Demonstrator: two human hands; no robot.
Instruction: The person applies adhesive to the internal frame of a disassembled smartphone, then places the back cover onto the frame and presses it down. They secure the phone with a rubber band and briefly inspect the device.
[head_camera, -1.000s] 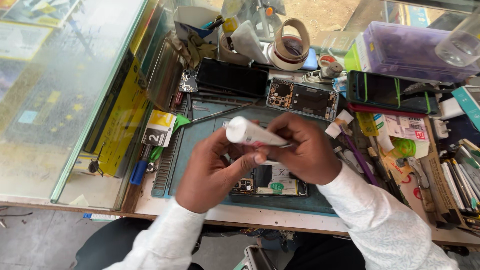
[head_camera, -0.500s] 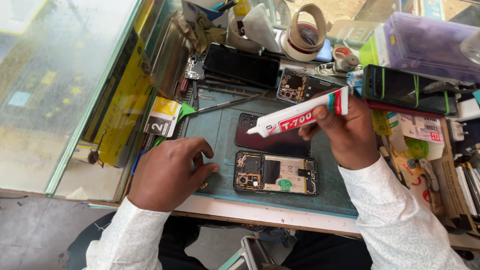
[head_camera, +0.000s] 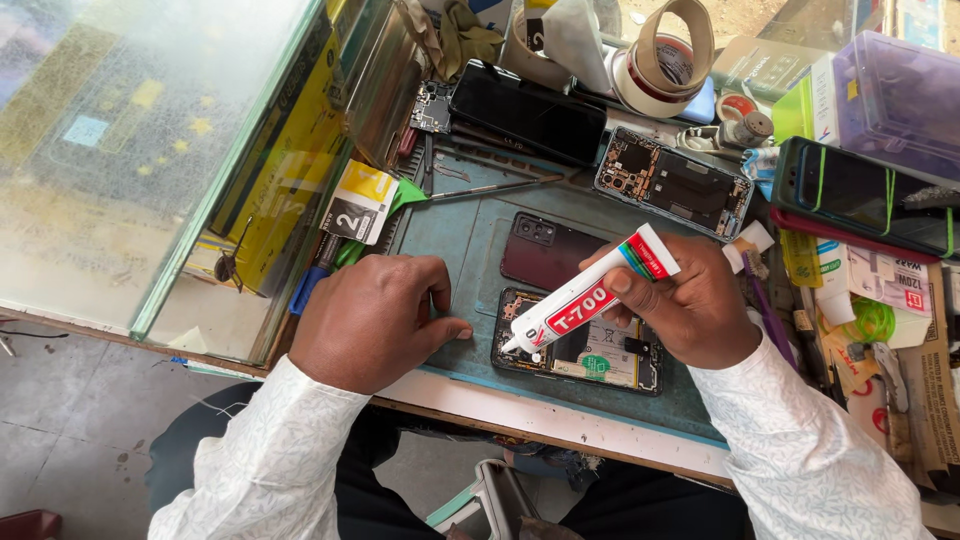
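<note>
We see the right hand (head_camera: 690, 305) closed around a white glue tube (head_camera: 590, 293), tilted so its tip points down at the near left corner of the opened phone (head_camera: 580, 345) lying on the green mat (head_camera: 450, 235). Left hand (head_camera: 375, 320) rests half-curled on the mat just beside the phone, holding nothing, likely to brace. A dark back cover (head_camera: 545, 250) lies just behind on the surface.
</note>
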